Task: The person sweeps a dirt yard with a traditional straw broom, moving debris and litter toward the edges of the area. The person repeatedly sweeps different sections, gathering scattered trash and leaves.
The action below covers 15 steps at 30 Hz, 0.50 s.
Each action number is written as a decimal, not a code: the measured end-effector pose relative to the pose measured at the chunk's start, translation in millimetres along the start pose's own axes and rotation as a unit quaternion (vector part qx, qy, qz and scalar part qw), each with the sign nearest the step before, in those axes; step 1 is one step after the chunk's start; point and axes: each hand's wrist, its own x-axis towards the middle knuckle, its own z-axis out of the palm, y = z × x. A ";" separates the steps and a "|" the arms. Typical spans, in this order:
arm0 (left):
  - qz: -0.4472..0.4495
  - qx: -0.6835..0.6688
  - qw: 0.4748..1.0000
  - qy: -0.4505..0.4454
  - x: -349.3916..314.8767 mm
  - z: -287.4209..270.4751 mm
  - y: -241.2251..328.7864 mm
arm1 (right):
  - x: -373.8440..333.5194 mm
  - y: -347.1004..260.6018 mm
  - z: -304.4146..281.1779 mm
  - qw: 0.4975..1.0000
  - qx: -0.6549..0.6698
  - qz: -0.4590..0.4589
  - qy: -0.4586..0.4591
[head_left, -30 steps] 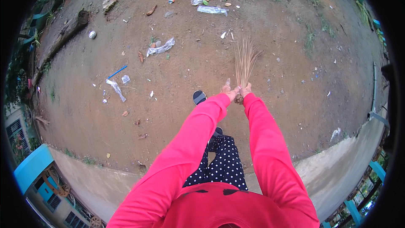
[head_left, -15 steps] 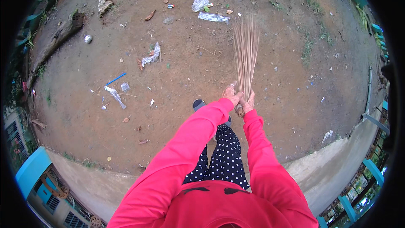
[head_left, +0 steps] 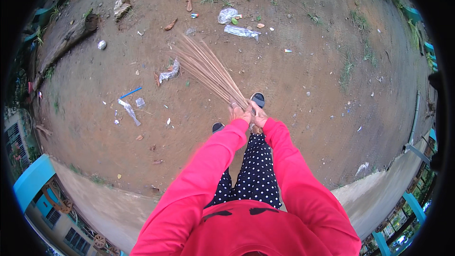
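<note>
A stick broom (head_left: 208, 68) made of long thin brown bristles slants up and to the left from my hands, its tips fanned out over the dirt. My left hand (head_left: 240, 112) is closed round its bound end, and my right hand (head_left: 257, 113) grips the same end just beside it. Near the bristle tips lies a crumpled clear plastic wrapper (head_left: 169, 72). Beyond the broom are a clear plastic bag (head_left: 227, 16) and a flattened clear plastic piece (head_left: 241, 32).
Left on the dirt lie a blue straw (head_left: 131, 93), a plastic strip (head_left: 129, 112) and a silvery ball (head_left: 102, 45). A log (head_left: 68, 40) borders the far left. Low concrete edging (head_left: 95, 199) runs behind my feet. A pipe (head_left: 414, 116) lies at the right.
The broom has swung from pointing straight ahead to slanting left, its tips now close to the crumpled wrapper. Both hands have moved left with it, and my right foot has come forward into view.
</note>
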 end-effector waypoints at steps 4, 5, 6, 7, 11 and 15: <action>0.196 -0.107 0.962 -0.156 -4.6 43.9 59.7 | -19.3 -19.4 -68.8 0.955 0.130 0.002 0.268; 0.191 -0.111 0.952 -0.210 -0.9 54.1 73.6 | -11.9 -20.7 -85.7 0.930 0.145 -0.002 0.337; 0.201 -0.102 0.953 -0.201 1.8 61.3 82.7 | -6.2 -19.9 -100.6 0.893 0.166 0.037 0.417; 0.209 -0.092 0.954 -0.192 6.3 67.1 91.0 | 2.4 -18.8 -116.4 0.890 0.160 0.059 0.423; 0.082 -0.101 0.982 -0.134 30.1 65.3 98.0 | 54.8 -7.4 -134.1 0.907 0.132 0.217 0.336; -0.038 -0.111 0.993 0.033 49.3 45.0 86.5 | 83.2 0.6 -80.7 0.991 -0.022 0.115 0.066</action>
